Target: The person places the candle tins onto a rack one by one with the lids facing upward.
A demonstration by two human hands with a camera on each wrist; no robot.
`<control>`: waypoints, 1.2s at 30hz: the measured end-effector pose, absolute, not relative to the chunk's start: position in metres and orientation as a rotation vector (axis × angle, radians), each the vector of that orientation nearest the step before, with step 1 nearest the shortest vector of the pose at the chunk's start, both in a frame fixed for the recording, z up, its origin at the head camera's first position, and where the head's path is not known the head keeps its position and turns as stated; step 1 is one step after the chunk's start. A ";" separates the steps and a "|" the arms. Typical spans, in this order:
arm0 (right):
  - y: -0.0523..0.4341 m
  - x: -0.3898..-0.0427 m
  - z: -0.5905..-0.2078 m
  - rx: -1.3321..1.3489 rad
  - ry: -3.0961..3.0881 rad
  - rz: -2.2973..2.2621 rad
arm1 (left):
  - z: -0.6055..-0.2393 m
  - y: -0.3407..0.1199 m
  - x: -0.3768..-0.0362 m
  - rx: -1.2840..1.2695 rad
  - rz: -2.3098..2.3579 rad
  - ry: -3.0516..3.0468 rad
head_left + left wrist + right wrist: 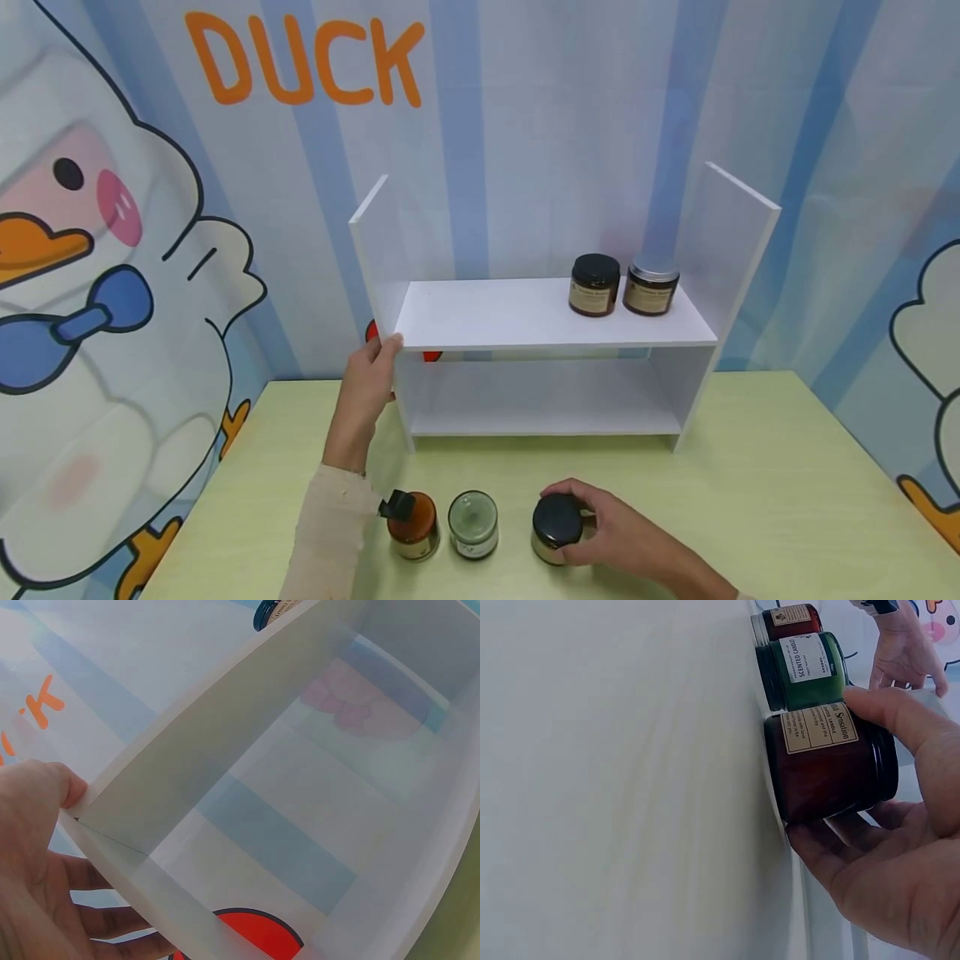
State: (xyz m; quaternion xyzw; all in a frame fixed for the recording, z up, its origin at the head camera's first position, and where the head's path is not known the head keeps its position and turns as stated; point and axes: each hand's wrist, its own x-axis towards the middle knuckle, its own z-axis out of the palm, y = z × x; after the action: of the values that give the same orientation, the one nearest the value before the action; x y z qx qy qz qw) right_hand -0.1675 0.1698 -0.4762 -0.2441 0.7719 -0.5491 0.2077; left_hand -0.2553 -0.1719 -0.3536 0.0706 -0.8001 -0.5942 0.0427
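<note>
My left hand (367, 380) grips the left side panel of a white two-tier shelf (555, 332). In the left wrist view its thumb lies on the front edge and the other fingers reach along the panel's outer side. Near the table's front, my right hand (617, 533) holds a dark brown scented candle jar (821, 769) with a black lid (557, 518), thumb and fingers on either side of it. The right wrist view shows the jar's tan label. To its left stand a green glass candle jar (473, 525) and an amber candle jar (415, 527).
On the upper tier at the right sit a black-lidded jar (595, 286) and a silver-lidded jar (651, 287), side by side. The shelf stands on a pale yellow-green table (787, 475). Behind it hangs a blue striped curtain (540, 108) with duck drawings.
</note>
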 end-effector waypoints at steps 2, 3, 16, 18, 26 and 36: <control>0.171 -0.167 -0.477 -0.667 2.141 -1.523 | -0.354 -0.172 -0.255 0.220 -1.816 -2.449; 0.171 -0.167 -0.477 -0.663 2.137 -1.524 | -0.353 -0.172 -0.255 0.220 -1.814 -2.450; 0.172 -0.169 -0.480 -0.669 2.088 -1.592 | -0.352 -0.172 -0.254 0.216 -1.813 -2.445; 0.172 -0.168 -0.480 -0.665 2.090 -1.596 | -0.352 -0.172 -0.255 0.220 -1.813 -2.448; 0.171 -0.170 -0.480 -0.643 2.126 -1.579 | -0.351 -0.171 -0.255 0.233 -1.814 -2.449; 0.171 -0.168 -0.479 -0.643 2.168 -1.577 | -0.352 -0.171 -0.254 0.233 -1.822 -2.449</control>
State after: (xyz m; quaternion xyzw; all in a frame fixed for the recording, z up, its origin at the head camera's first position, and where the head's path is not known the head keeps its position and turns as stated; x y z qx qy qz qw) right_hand -0.1677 0.1708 -0.4787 -0.2291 0.7718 -0.5616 0.1911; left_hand -0.2542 -0.1710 -0.3519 0.0760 -0.7993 -0.5948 0.0401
